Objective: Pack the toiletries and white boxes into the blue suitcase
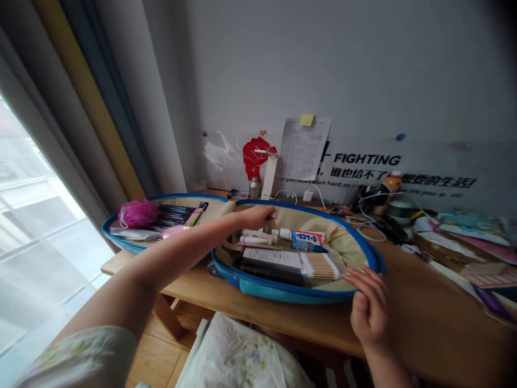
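Observation:
An open suitcase [283, 293] with a blue rim and beige lining lies on the table, both halves showing. My left hand [258, 216] reaches across to the back of its right half, fingers curled together; what is in them, if anything, I cannot make out. My right hand [369, 302] rests its outstretched fingers over the right front rim. Below my left hand lie a toothpaste box [309, 236], a blue tube [310, 246], a white tube [255, 240], a pack of cotton swabs [321, 266] and a white-and-black box [272, 258].
In the left half are a purple bath puff [139, 213] and dark packets [173, 214]. Cables, a bottle [390, 188] and papers [464, 248] crowd the table's right side. A chair with a floral cover [242, 350] stands in front; curtains [81, 91] hang left.

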The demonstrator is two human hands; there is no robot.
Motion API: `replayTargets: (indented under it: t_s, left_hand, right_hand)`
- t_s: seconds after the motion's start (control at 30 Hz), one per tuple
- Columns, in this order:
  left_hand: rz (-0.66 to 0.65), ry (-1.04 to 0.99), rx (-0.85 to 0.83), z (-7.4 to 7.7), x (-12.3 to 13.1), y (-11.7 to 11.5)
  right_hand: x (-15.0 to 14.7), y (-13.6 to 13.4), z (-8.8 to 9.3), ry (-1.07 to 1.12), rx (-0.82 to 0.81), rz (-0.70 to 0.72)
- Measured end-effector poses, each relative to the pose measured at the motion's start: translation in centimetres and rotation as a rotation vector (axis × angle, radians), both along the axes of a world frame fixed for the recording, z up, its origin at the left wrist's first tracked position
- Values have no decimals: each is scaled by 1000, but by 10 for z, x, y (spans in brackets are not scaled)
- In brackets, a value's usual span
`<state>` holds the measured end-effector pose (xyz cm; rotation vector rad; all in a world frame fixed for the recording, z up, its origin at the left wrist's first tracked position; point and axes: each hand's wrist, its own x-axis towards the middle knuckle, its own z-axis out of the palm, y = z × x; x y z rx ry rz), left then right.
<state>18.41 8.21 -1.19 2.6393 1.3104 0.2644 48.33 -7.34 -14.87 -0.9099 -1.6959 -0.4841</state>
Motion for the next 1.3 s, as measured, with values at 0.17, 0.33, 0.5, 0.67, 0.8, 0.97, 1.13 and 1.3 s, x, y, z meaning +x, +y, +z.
replayTargets:
  t_s: [0.17, 0.33, 0.5, 0.67, 0.8, 0.97, 1.13, 1.3]
  left_hand:
    - [-128, 185, -25, -23, 53, -3]
    - [-179, 337, -11, -34, 57, -7]
    - [-210, 407, -2, -40, 53, -6]
    - [-189, 418, -34, -45, 51, 3]
    - [-132, 390, -52, -47, 48, 7]
    - [-71, 322, -82, -50, 50, 8]
    - [-47, 200, -140, -46, 47, 12]
    - [14, -62, -140, -37, 39, 19]
  right_hand:
    - [-1, -1, 1, -17, 4, 5]
    - [0, -1, -1, -8, 6, -3]
    - [0, -1, -1, -6, -6, -11]
    - [0, -2, 0, -3, -12, -21]
    - [-1, -2, 0, 0, -9, -27]
    - [1, -2, -1, -9, -23, -14]
    - [0, -3, 0, -17, -10, -26]
    - [0, -3, 1, -19, -12, -23]
